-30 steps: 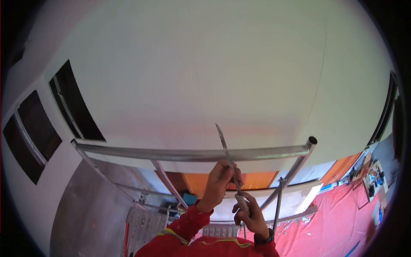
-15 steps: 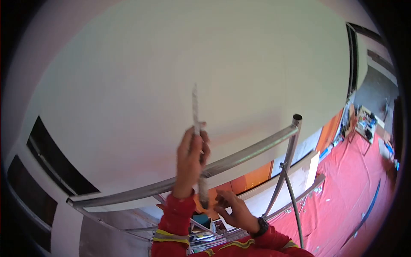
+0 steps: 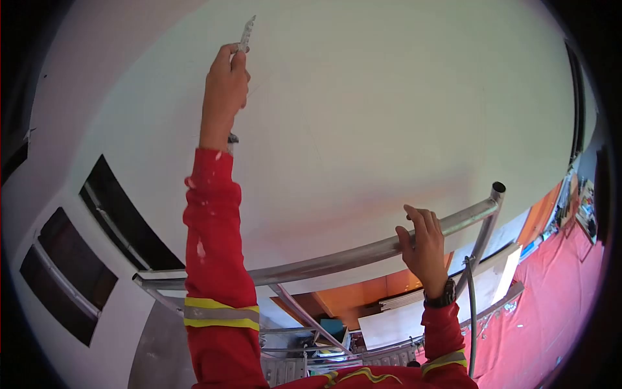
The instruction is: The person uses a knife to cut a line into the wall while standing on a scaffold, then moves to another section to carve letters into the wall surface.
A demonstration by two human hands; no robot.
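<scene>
High against the pale wall (image 3: 363,117), my left hand (image 3: 227,84) is closed around a narrow-bladed tool (image 3: 247,34) crusted with white. Its jagged-looking blade points up past my fingers, and a dark handle end shows by my wrist; the grip between is mostly hidden. Lower on the right, my right hand (image 3: 424,249), with a dark watch (image 3: 442,295) at the wrist, is over the metal rail (image 3: 350,254). Its fingers are bent slightly forward with the thumb apart, and nothing shows in them.
The rail ends in an upright tube (image 3: 497,187) with a diagonal brace (image 3: 472,324). Below are boards (image 3: 395,330), orange panels (image 3: 363,299) and a red floor sheet (image 3: 538,311). Dark openings (image 3: 129,217) break the wall at left.
My left hand has risen up and left with the tool, from near the rail to high on the wall. My right hand has moved up and right to the rail. The view has shifted.
</scene>
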